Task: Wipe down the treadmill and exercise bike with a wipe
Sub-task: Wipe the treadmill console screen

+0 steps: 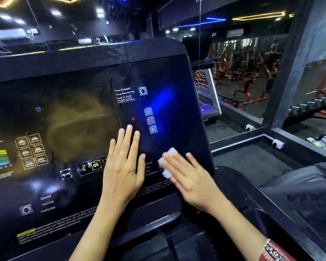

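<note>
The treadmill's black glossy console panel fills the left and middle of the view, with printed keys and labels on it. My left hand lies flat on the panel with straight fingers, beside the OK key. My right hand presses a small white wipe against the panel's lower right part, fingers straight over it. Most of the wipe is hidden under the fingers. No exercise bike can be made out.
The console's right edge drops off to a lower gym floor with red weight benches and a dumbbell rack. A dark pillar stands at right. Below the panel are the treadmill's dark tray and handle area.
</note>
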A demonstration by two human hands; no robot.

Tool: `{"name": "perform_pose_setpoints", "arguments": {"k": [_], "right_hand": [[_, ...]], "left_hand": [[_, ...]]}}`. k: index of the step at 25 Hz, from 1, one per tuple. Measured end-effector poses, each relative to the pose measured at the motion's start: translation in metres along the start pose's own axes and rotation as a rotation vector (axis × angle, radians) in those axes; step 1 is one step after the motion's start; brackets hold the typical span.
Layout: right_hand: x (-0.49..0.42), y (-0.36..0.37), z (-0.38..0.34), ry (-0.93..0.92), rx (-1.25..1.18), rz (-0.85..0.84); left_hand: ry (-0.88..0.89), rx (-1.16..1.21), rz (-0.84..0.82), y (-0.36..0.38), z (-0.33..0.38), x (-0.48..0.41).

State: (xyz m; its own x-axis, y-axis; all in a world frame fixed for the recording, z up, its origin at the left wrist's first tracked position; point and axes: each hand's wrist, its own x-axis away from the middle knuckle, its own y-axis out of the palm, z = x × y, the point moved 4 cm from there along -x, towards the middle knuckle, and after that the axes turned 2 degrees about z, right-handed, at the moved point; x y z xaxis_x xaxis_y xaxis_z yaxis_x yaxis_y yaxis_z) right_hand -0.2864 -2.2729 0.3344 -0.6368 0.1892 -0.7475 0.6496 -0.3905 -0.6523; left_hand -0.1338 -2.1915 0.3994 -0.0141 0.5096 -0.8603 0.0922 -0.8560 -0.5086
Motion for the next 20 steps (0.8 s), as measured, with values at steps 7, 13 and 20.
{"name": "perform_pose_setpoints", "arguments": {"k": [7,13,20], "right_hand": [[-0.017,0.005,-0.005,0.332,-0.101,0.073],[0.049,-0.005,0.031,0.120,0.037,-0.079],[0.030,0.013,-0.031,-0.032,-0.069,-0.162]], "left_hand": [[-0.009,-0.004,-0.051,0.006,0.016,0.033],[-0.052,-0.008,-0.071,0.005,0.020,0.060],[-0.077,-0.026,-0.097,0.004,0.026,0.080]]}}
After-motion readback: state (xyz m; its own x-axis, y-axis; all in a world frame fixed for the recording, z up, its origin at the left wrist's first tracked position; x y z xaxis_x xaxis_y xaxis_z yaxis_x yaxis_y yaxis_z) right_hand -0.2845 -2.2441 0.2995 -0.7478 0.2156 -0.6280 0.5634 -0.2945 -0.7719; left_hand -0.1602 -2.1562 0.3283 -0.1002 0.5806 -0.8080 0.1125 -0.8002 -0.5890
